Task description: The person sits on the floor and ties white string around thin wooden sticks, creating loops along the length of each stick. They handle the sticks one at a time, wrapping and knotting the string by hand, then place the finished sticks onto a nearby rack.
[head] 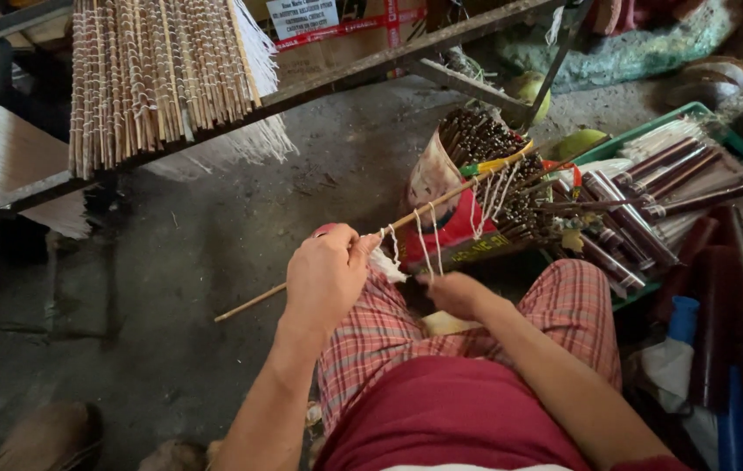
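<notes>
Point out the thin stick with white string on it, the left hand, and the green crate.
thin stick (441, 202), head view, bare mid-shaft.
left hand (326, 275), head view, back of hand.
green crate (681, 112), head view, far rim.

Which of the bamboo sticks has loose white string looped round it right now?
The single bamboo stick gripped by the left hand, slanting across the lap. The other sticks lie bound together on the frame above.

The bare grey concrete floor (206, 235) carries everything; a sack of dark thin sticks (485, 153) stands on it just beyond the knees; a green tray (694, 113) of dark wrapped stick bundles (642, 209) sits to its right; a metal frame (319, 78) holding a woven stick mat (162, 74) stands upon the floor at the left.
</notes>
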